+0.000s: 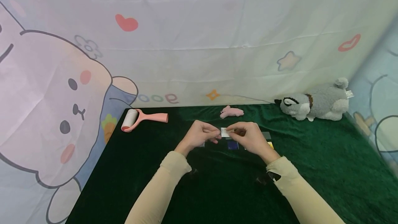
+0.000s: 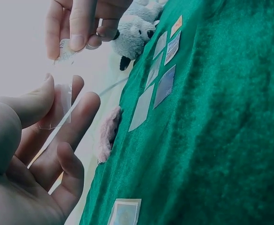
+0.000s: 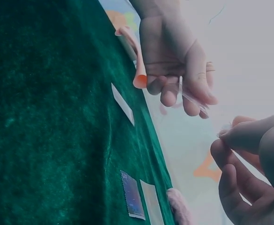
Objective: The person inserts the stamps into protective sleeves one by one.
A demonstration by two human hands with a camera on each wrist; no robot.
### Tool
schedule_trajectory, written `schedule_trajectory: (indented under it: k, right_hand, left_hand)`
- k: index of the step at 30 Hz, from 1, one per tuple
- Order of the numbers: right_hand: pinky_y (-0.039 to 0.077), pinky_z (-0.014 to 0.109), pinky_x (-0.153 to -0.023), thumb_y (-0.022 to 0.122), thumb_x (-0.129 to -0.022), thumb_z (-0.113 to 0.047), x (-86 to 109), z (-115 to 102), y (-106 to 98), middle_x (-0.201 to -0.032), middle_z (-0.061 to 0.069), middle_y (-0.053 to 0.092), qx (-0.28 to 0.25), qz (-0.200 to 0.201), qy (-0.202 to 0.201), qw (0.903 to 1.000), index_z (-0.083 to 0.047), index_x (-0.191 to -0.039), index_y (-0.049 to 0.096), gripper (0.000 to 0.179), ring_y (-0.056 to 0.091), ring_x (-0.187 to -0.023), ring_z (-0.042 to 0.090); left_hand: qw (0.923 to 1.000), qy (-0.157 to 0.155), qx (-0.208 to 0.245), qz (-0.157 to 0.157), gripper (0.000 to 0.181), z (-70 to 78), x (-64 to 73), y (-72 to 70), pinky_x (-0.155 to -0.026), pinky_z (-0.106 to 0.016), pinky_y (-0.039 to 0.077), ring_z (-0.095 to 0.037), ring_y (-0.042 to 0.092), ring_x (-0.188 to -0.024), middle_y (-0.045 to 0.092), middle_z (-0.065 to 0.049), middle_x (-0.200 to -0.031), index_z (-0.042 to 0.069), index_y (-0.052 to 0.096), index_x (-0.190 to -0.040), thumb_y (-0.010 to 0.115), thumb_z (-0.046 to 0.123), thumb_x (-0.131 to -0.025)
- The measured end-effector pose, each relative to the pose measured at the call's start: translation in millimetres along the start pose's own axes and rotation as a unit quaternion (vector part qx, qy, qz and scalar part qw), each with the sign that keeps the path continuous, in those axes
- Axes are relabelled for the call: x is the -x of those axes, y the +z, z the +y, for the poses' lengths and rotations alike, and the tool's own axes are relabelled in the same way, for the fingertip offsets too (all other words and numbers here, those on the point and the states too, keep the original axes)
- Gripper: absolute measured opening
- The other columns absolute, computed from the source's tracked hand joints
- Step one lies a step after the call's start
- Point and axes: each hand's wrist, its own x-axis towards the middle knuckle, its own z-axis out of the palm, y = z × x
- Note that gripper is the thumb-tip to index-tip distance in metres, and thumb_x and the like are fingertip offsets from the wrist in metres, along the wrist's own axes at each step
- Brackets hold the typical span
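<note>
Stamp [image 2: 64, 52] sits at the fingertips of the right hand [image 1: 248, 136], pinched between thumb and fingers and raised above the green cloth [image 1: 217, 196]. Sleeve [image 2: 64, 99], clear and thin, sits at the fingertips of the left hand [image 1: 202, 136], pinched between thumb and index finger, with the little finger free of it. Governing relation, as judged: the stamp lies to the right of the sleeve, just beside it and at about the same height, with a narrow gap showing between the two in the wrist views. Right hand is the nearer to the stamp, being in contact with it; left hand stands across the gap, to the left. Long axis of the sleeve appears to run left to right, so that a short edge faces the stamp. Long axis of the stamp cannot be told, since the right fingers cover part of it. Whether the facing edges are parallel cannot be told either. Below the hands, a blue stamp [image 1: 232, 145] rests flat on the cloth, with a flat sleeve [image 2: 141, 108] just beside it on the far side. Pink plush [image 1: 230, 112] lies at the far side; roller [image 1: 153, 117] lies far left, plush dog [image 1: 324, 104] far right.
</note>
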Motion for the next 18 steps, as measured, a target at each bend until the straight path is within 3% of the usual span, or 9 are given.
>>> schedule_trajectory:
  k: [7, 11, 14, 18]
  right_hand:
    - [0.058, 0.029, -0.063, 0.076, -0.096, -0.007, -2.1, -2.3, -1.6, -0.102, 0.007, 0.077, -0.007, -0.017, 0.003, 0.9998, -0.012, -0.110, 0.081, 0.015, 0.066, -0.073, 0.017]
    - [0.059, 0.031, -0.070, 0.075, -0.097, -0.006, -2.4, -3.4, -1.4, -0.107, 0.008, 0.077, -0.010, -0.028, 0.003, 0.9996, -0.012, -0.111, 0.081, 0.015, 0.066, -0.078, 0.018]
    - [0.057, 0.031, -0.074, 0.073, -0.099, -0.006, -2.4, -3.6, -0.7, -0.108, 0.007, 0.077, -0.009, -0.033, 0.003, 0.9994, -0.012, -0.111, 0.080, 0.016, 0.065, -0.079, 0.018]
    - [0.055, 0.030, -0.071, 0.070, -0.100, -0.004, -2.5, -3.2, -0.5, -0.107, 0.005, 0.076, -0.013, -0.033, 0.006, 0.9994, -0.012, -0.112, 0.080, 0.017, 0.062, -0.077, 0.019]
  left_hand:
    - [1.0000, 0.004, -0.008, -0.002, 0.017, 0.0, -0.5, -0.8, -0.087, -0.038, 0.062, -0.026, 0.079, -0.085, 0.081, -0.010, -0.097, 0.003, 0.081, -0.108, 0.073, 0.016, -0.100]
    - [0.9996, 0.014, -0.024, -0.007, 0.016, 0.3, -0.6, 0.0, -0.087, -0.036, 0.062, -0.025, 0.078, -0.084, 0.081, -0.008, -0.096, 0.004, 0.081, -0.107, 0.073, 0.016, -0.101]
    - [0.9987, 0.026, -0.042, -0.011, 0.017, -0.4, -0.3, 1.1, -0.076, -0.031, 0.059, -0.025, 0.078, -0.081, 0.081, -0.007, -0.095, 0.007, 0.080, -0.109, 0.072, 0.019, -0.102]
    - [0.9968, 0.041, -0.067, -0.006, 0.018, -2.6, -0.2, 1.8, -0.059, -0.028, 0.047, -0.029, 0.075, -0.076, 0.080, -0.009, -0.096, 0.010, 0.078, -0.113, 0.071, 0.023, -0.103]
